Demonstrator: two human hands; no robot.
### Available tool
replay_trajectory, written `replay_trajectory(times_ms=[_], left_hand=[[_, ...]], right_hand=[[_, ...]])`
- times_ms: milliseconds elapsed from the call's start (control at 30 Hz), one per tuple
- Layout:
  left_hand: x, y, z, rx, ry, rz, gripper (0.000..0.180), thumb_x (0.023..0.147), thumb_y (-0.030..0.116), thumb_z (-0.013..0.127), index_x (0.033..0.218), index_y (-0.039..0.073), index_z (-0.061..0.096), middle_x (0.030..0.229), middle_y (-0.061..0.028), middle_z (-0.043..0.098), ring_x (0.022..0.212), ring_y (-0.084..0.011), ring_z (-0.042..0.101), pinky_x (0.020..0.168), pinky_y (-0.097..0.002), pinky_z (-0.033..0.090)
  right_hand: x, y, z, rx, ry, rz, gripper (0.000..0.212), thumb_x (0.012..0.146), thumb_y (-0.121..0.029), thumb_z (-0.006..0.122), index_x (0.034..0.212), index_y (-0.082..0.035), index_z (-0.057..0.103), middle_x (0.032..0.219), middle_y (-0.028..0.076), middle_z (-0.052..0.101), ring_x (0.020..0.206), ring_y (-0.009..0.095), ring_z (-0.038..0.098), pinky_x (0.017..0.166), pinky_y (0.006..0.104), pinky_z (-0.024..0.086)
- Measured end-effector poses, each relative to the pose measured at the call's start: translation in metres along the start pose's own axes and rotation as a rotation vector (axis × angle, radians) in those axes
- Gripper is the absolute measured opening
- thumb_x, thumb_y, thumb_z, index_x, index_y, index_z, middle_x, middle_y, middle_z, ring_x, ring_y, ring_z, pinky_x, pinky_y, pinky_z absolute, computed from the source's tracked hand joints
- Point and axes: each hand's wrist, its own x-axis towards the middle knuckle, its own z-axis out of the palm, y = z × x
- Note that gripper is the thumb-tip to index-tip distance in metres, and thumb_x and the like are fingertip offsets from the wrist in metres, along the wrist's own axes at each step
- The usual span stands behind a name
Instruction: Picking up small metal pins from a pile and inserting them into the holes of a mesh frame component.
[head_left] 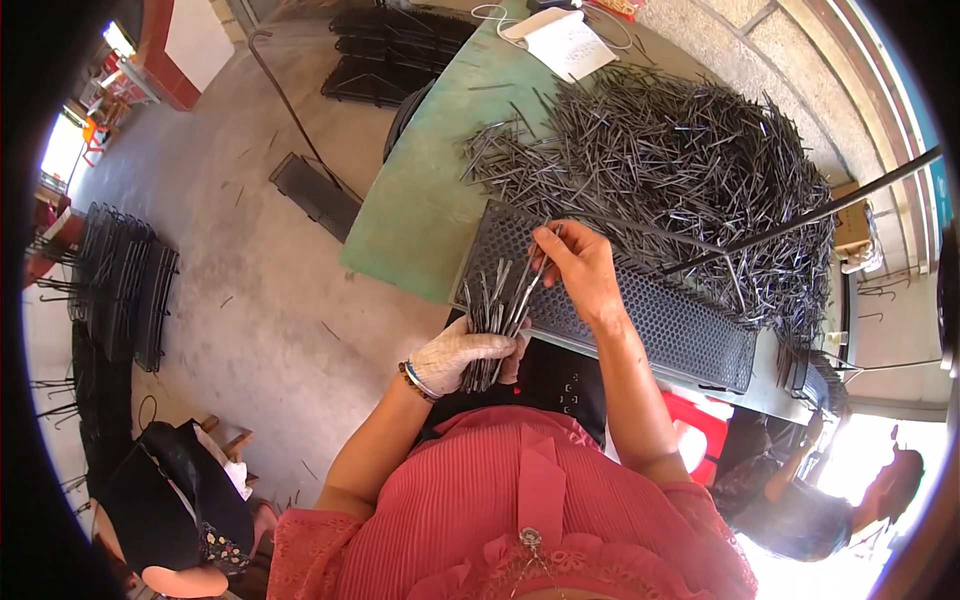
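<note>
My left hand (465, 353), in a pale glove with bands at the wrist, is wrapped round an upright bundle of thin dark strips (488, 300). Just above and to its right, my bare right hand (580, 268) pinches a few strips (533, 275) between thumb and fingers. Their lower ends meet the bundle. Beneath my right hand lies a long black perforated panel (650, 320) with a raised rim and a bent rod. Behind it, a large loose heap of the same strips (690, 170) covers much of the green table (410, 220).
A sheet of paper (565, 45) and a white cable lie at the table's far edge. Stacked black racks (120, 290) stand on the floor at left. One person (180, 510) is at lower left, another (800, 510) at lower right. A dark rod (845, 205) slants across the right.
</note>
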Motion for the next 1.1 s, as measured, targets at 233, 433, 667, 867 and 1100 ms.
replay_trajectory(times_ms=[233,433,667,867,1100], left_hand=[[-0.006,-0.002,-0.002,-0.028,0.006,-0.001,0.043,0.081,0.019,0.069,0.118,0.002,0.056,0.088,-0.0073,0.062,0.074,-0.0194,0.062,0.066,-0.0338,0.054],[-0.007,-0.003,0.004,-0.028,0.121,-0.076,0.041,0.083,0.02,0.068,0.119,0.003,0.055,0.092,-0.0087,0.065,0.078,-0.0211,0.065,0.069,-0.0352,0.055],[-0.007,-0.007,0.002,-0.04,0.112,-0.086,0.04,0.087,0.021,0.065,0.121,0.003,0.055,0.093,-0.0085,0.067,0.079,-0.0197,0.066,0.072,-0.0351,0.057],[-0.013,-0.01,-0.005,-0.158,0.175,-0.066,0.041,0.089,0.038,0.063,0.115,0.006,0.059,0.093,-0.0068,0.067,0.079,-0.0184,0.066,0.073,-0.035,0.057],[-0.009,-0.015,-0.011,-0.058,0.273,0.02,0.051,0.091,0.046,0.059,0.12,0.005,0.055,0.096,-0.0064,0.067,0.079,-0.0172,0.067,0.07,-0.0318,0.057]], right_hand=[[0.019,-0.013,-0.003,0.063,0.111,-0.188,0.02,0.095,-0.014,0.059,0.097,0.006,0.06,0.08,0.008,0.064,0.066,0.011,0.06,0.051,0.0237,0.051],[0.029,-0.009,0.008,-0.022,0.231,-0.366,0.02,0.094,-0.014,0.061,0.101,0.005,0.059,0.08,0.006,0.064,0.07,0.009,0.061,0.057,0.0246,0.053],[0.039,-0.003,0.016,-0.077,0.284,-0.436,0.021,0.094,-0.014,0.062,0.102,0.005,0.059,0.082,0.006,0.064,0.07,0.008,0.061,0.058,0.0245,0.054],[0.033,-0.012,0.009,0.099,0.265,-0.356,0.019,0.094,-0.012,0.061,0.097,0.007,0.057,0.081,0.01,0.064,0.068,0.013,0.062,0.055,0.0254,0.054],[0.003,0.002,0.004,0.151,0.087,-0.076,0.018,0.094,-0.012,0.059,0.099,0.005,0.058,0.082,0.01,0.066,0.069,0.014,0.063,0.055,0.0257,0.054]])
